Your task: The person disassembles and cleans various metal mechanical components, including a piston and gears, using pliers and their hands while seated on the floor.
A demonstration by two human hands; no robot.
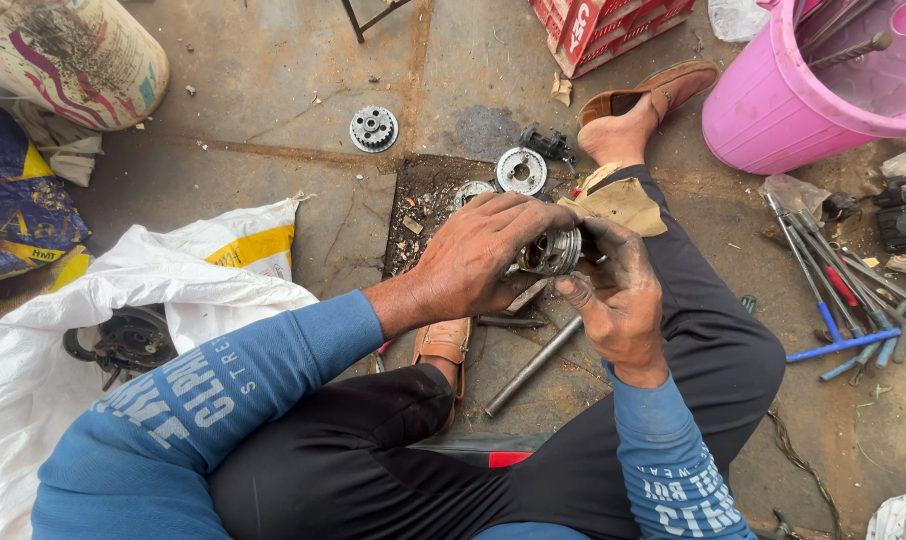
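I sit on a concrete floor with my knees up. Both my hands hold a round, ribbed metal engine part [553, 250] in front of me. My left hand [478, 255] wraps over its left side from above. My right hand [613, 295], dark with grease, grips its right side with thumb and fingers. A piece of tan cloth [623, 203] lies on my right knee just behind the part. Below my hands a metal rod [533, 366] lies on the floor.
Toothed round metal parts [374, 128] [521, 170] lie on the floor ahead. A pink bucket [773, 105] stands at the upper right, with several tools [843, 300] spread below it. A white sack [123, 300] with a dark part [123, 340] lies left. A red crate [603, 25] stands behind.
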